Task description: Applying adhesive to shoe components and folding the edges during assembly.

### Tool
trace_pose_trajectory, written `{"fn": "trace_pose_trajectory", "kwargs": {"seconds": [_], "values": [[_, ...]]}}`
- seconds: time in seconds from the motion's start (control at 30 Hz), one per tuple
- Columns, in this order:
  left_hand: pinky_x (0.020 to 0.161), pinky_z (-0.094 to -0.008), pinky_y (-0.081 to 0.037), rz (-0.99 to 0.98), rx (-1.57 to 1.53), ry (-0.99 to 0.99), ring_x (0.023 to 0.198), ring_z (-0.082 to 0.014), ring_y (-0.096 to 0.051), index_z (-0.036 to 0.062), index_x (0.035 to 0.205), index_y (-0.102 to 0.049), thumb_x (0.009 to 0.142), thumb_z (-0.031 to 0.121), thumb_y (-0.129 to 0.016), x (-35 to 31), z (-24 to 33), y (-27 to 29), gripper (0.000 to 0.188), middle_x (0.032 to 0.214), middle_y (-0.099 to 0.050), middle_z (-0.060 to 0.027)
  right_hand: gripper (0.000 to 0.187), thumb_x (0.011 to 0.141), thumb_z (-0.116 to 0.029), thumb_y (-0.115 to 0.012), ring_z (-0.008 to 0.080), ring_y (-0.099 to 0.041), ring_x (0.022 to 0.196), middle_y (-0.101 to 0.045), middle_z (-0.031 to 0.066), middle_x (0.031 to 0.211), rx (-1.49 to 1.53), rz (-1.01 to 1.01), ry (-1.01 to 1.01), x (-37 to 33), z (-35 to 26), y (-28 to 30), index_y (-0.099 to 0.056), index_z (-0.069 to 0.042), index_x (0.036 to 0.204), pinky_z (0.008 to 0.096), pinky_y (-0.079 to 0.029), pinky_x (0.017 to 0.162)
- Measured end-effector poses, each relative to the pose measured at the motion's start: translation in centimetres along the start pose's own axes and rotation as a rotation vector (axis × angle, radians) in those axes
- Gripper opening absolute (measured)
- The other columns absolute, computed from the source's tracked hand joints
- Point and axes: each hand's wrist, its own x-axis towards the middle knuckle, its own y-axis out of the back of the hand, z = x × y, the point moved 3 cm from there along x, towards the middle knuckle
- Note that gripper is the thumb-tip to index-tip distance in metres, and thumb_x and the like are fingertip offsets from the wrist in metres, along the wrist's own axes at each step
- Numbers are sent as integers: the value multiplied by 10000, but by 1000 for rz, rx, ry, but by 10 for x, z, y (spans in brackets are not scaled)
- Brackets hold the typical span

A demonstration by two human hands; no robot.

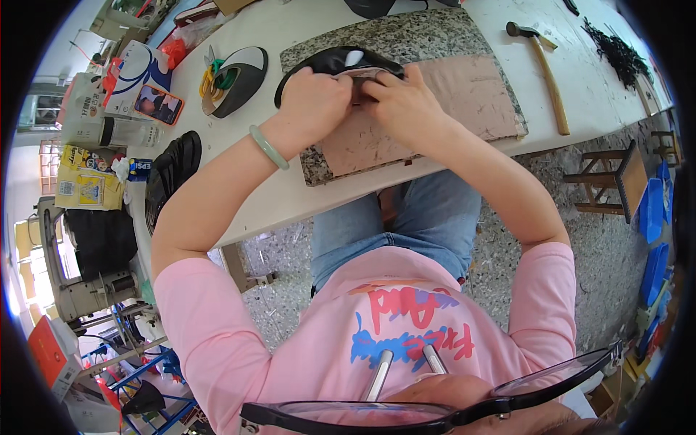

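Observation:
A glossy black shoe upper [319,61] with a white highlight or patch on top lies at the far side of the work slab. My left hand [317,101] is closed on its near edge, fingers curled in. From the other side my right hand [406,101] grips the same edge, its fingertips bent into the opening. The two hands almost meet there, and they hide what lies between the fingertips. Beneath them is a tan board [457,101] on a speckled stone slab [406,32].
Left of the slab are a grey-and-white shoe piece [243,83], scissors [211,78], a phone [158,105] and a stack of black pieces [174,170]. To the right lie a hammer [549,76] and a pile of black strips [616,54]. A wooden stool [612,181] stands beyond the table edge.

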Motion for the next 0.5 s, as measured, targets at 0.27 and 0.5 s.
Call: {"fn": "trace_pose_trajectory", "kwargs": {"seconds": [0.27,0.5], "values": [[658,-449,-521,-214,-185,194,711,-354,-653,32,917,-672,782,298,-615,2,-20,-8,304,761,-664,-193,135,783,-176,-600,150,-552,1013,-602,-30,943,42,48,29,12,-3,-9,-719,-140,834,402,-339,918],[702,-392,-526,-210,-550,270,769,-357,-660,-43,885,-675,734,247,-650,-4,-45,-7,328,807,-670,-223,138,796,-191,-606,149,-539,1021,-613,-24,988,68,109,69,17,-11,-20,-694,-127,880,405,-344,902]]}}
